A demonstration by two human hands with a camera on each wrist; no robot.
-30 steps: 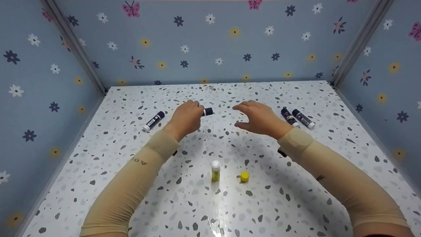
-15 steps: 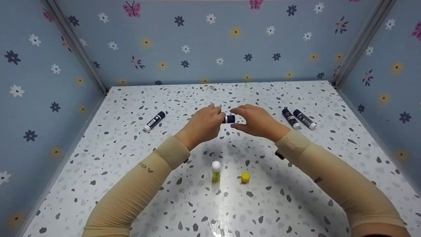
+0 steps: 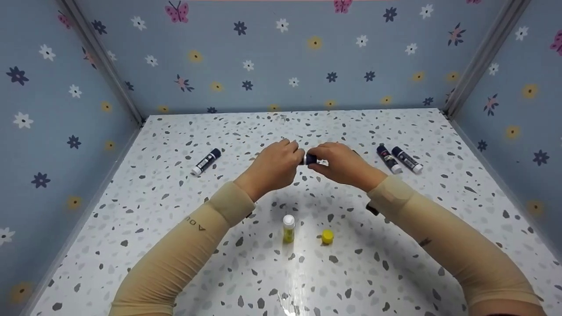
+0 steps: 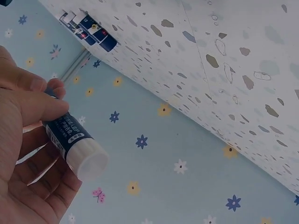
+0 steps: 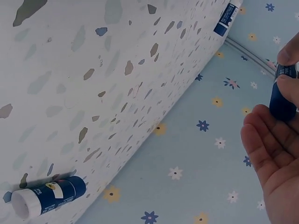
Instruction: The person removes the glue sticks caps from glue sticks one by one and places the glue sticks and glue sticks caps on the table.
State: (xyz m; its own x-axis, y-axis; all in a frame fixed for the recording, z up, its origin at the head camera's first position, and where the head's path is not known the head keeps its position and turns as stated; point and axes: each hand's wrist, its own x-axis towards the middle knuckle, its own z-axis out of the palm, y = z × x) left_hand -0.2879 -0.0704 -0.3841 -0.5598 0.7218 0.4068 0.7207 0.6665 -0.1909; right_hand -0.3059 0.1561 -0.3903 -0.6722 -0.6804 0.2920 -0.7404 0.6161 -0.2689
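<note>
Both hands meet over the middle of the table around one dark blue glue stick. My left hand grips its body, thumb along the printed label, and the white base sticks out of the grip. At the other end, the dark cap lies between the thumb and fingers of my right hand, which pinch it. In the right wrist view, the blue cap end points down toward the curled fingers. The stick is held raised, roughly level in the head view.
A yellow glue stick with a white top stands upright near the front, a yellow cap beside it. One dark glue stick lies at left. At right lie two more, an inner glue stick and an outer glue stick. Patterned walls enclose the table.
My left hand has brought the glue stick rightward to my right hand. The right hand's thumb and fingers, earlier spread apart, have closed on the cap.
</note>
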